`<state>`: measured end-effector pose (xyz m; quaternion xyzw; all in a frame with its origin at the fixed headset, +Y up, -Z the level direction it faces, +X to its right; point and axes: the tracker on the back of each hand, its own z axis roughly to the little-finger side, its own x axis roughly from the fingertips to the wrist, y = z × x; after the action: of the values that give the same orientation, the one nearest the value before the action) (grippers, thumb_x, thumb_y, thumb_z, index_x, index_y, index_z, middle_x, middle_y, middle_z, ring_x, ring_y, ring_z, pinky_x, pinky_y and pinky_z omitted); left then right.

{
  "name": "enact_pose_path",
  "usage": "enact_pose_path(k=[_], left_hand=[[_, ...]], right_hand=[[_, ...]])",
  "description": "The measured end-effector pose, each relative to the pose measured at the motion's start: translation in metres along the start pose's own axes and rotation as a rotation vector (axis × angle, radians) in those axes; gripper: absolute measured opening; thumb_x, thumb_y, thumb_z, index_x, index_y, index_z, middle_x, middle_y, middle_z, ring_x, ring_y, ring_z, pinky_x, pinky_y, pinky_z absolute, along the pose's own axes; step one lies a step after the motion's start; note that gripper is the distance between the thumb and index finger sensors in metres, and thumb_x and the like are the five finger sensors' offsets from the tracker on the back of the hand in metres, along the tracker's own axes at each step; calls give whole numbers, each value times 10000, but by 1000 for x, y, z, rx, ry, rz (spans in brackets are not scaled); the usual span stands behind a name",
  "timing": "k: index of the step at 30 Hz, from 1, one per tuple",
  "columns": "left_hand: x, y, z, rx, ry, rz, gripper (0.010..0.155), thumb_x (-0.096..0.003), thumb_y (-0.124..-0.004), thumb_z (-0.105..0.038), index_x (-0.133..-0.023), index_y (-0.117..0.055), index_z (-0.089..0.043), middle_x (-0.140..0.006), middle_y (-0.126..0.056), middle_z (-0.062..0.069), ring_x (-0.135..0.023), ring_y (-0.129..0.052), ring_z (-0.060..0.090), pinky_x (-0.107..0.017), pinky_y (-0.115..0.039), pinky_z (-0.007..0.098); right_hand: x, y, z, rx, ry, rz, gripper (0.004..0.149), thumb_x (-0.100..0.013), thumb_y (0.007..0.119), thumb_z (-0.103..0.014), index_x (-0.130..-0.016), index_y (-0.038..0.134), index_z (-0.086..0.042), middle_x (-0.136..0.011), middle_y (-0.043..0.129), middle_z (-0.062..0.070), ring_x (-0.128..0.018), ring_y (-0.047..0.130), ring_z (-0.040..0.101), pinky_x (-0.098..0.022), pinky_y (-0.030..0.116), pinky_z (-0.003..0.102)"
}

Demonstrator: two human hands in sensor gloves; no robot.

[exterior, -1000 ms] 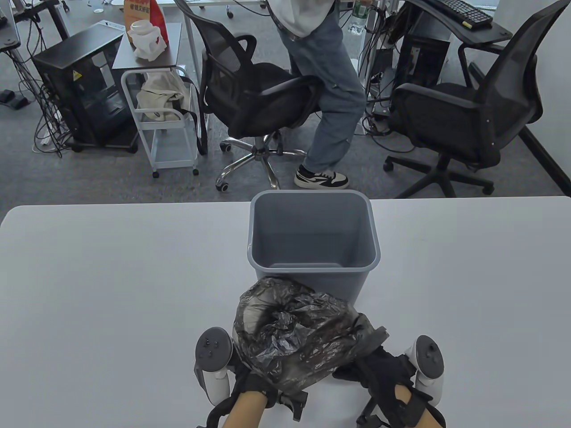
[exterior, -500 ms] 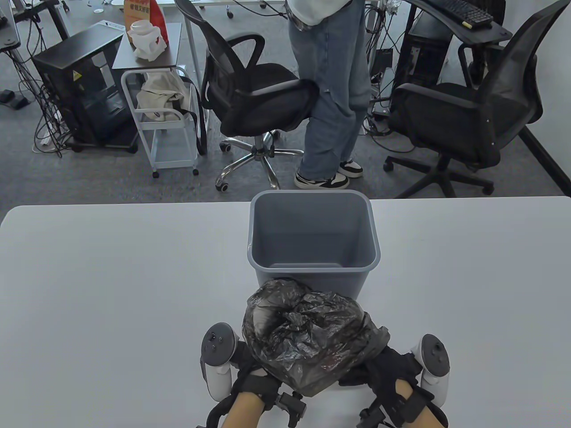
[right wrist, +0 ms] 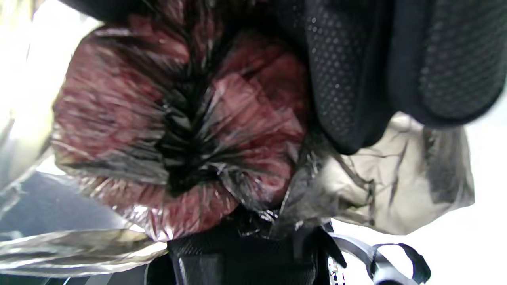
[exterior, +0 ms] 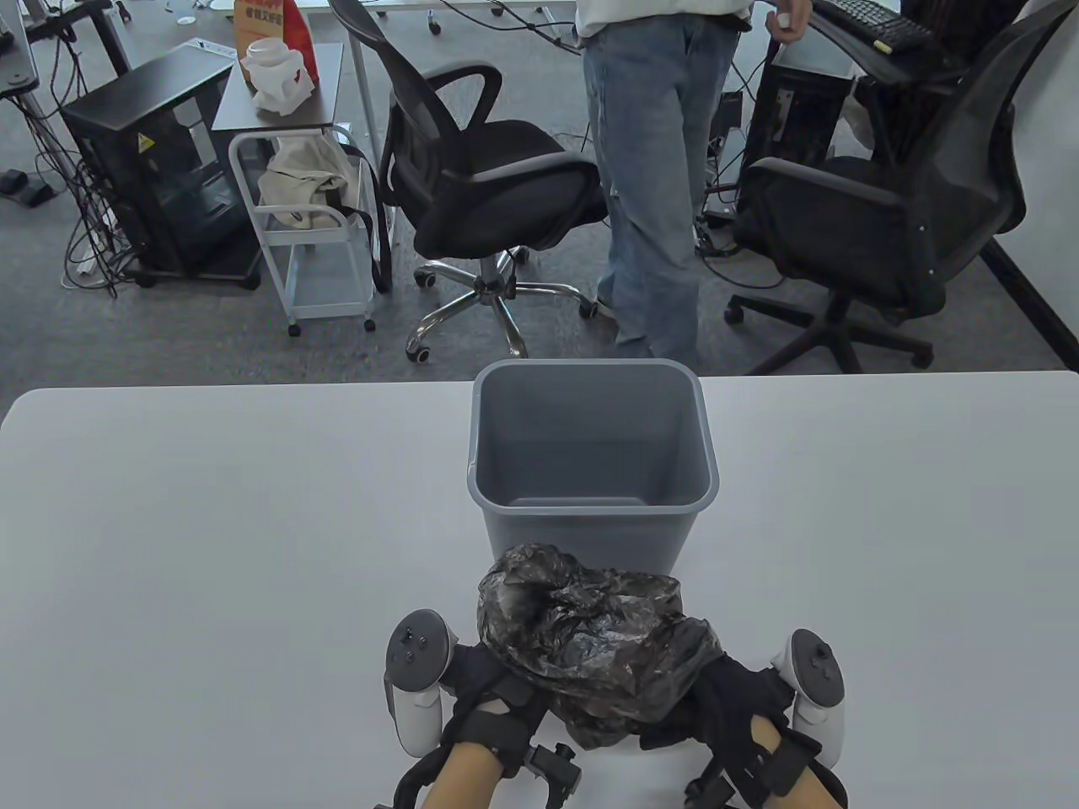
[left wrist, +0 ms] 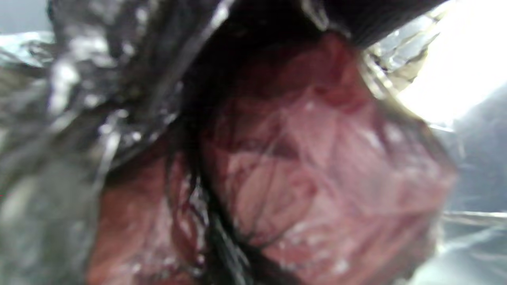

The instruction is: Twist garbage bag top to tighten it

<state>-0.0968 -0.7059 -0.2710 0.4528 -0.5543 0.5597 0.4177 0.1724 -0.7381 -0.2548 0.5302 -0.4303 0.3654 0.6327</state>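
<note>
The black garbage bag (exterior: 594,645) is sitting lower and tighter than a second ago, its bulge shrinking toward the hands, and the bystander in jeans (exterior: 653,185) is now standing further right, behind the bin. The bag is lying on the white table (exterior: 211,522) near its front edge, touching the grey waste bin (exterior: 590,459) at its 12 o'clock. The left hand (exterior: 489,704) is gripping the bag at 8 o'clock and the right hand (exterior: 733,699) at 4 o'clock, fingers buried in the plastic. In the right wrist view gloved fingers (right wrist: 344,83) are pressing gathered film over something reddish (right wrist: 130,118). Black office chairs (exterior: 489,181) are standing beyond.
</note>
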Motion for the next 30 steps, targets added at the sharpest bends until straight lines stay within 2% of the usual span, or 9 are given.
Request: enact_pose_path(k=[3,5,11,15,17,21,24,27,30], left_hand=[[3,3,-1,-66,6,-82,455,-529,-719,-525,-936,-774,-329,-962,-831,58,-713,-983,336,-335,-931,439],[3,2,1,-49,15,-80,455,-530,-718,-525,-937,-771,-328,-950,-842,55,-680,-1005,320,-307,-939,420],[1,-1,3,41,-2,-8,470,-534,-709,-574,-956,-751,-372,-1063,-700,46,-910,-764,394,-553,-767,561],[0,1,1,55,-10,11,457,-539,-710,-553,-953,-752,-364,-1000,-796,44,-755,-958,327,-401,-898,473],[3,4,-1,-7,-1,-75,453,-533,-714,-542,-937,-771,-344,-945,-853,47,-657,-1025,302,-315,-933,434],[7,10,-2,-73,23,-179,448,-530,-716,-532,-925,-778,-331,-915,-875,41,-589,-1063,269,-259,-951,398],[8,10,-3,-91,25,-197,451,-529,-714,-535,-926,-777,-329,-914,-874,42,-576,-1069,264,-249,-954,390],[8,4,-5,-83,6,-144,459,-530,-704,-557,-934,-768,-350,-950,-840,42,-651,-1020,272,-312,-926,414],[5,0,-7,-12,-32,-49,471,-530,-716,-569,-956,-747,-371,-1088,-649,50,-927,-735,377,-566,-729,583]], right_hand=[[1,5,-5,67,-78,15,926,-479,633,-686,-1008,246,-31,-934,493,346,-727,739,562,-453,710,649],[-1,5,-8,112,-123,1,933,-477,627,-703,-1017,220,-60,-962,425,332,-776,679,559,-485,670,662],[0,-1,-1,-20,-20,28,890,-485,630,-653,-978,329,24,-789,740,335,-456,1017,410,-285,895,503],[0,3,3,-39,42,-34,852,-491,604,-628,-970,373,39,-724,818,319,-392,1055,380,-237,917,485],[0,5,3,-46,39,-45,847,-495,606,-620,-974,363,35,-751,790,324,-447,1025,412,-278,892,517],[-2,9,-7,80,-127,-58,951,-479,630,-716,-1021,208,-58,-968,409,336,-790,651,570,-487,656,674],[-2,15,-16,123,-192,-129,1047,-443,725,-712,-1016,103,-93,-1005,175,303,-887,393,593,-558,460,745],[-1,13,-17,174,-173,-62,992,-459,727,-645,-1004,130,-70,-993,292,313,-825,646,520,-536,627,662],[0,4,-6,75,-78,67,868,-487,651,-600,-984,264,-3,-880,637,307,-576,946,429,-374,844,525]])
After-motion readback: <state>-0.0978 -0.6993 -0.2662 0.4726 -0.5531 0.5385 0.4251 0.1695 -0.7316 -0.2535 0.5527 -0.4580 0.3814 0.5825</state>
